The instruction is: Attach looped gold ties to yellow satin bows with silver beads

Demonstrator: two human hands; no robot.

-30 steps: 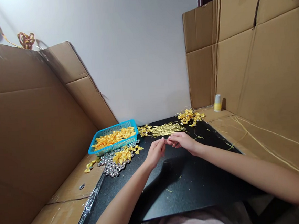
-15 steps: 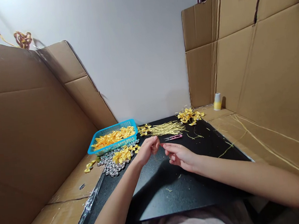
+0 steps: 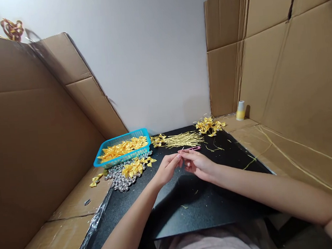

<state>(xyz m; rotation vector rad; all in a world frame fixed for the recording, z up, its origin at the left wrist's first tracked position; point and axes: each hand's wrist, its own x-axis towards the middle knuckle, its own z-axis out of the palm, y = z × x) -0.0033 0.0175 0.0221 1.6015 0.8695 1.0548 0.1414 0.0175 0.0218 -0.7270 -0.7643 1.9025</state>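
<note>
Two bare hands, the left hand (image 3: 168, 169) and the right hand (image 3: 199, 165), meet above a smooth black desk (image 3: 215, 210), thumbs and forefingers closed in a pinch around what looks like a thin pale sliver (image 3: 183, 149), too small to identify. The sliver shows at the touching fingertips, just in front of a pair of pink-handled snips (image 3: 196, 148) partly hidden by the hands.

Such fine work would seem to call for one hand as anchor, its pinch firm, while the other makes small, slow adjustments close to the tips; slack fingers could let so slight a piece slip. Tucking the right hand's loosely curled lower fingers aside would likely give a clearer view.

Beyond the snips lies a sheaf of cut yellow cords (image 3: 184, 139). At left, yellow ribbon bows (image 3: 124, 147) fill a blue openwork plastic basket (image 3: 148, 139), with shiny silver beads (image 3: 119, 181) spread along its near side.
</note>
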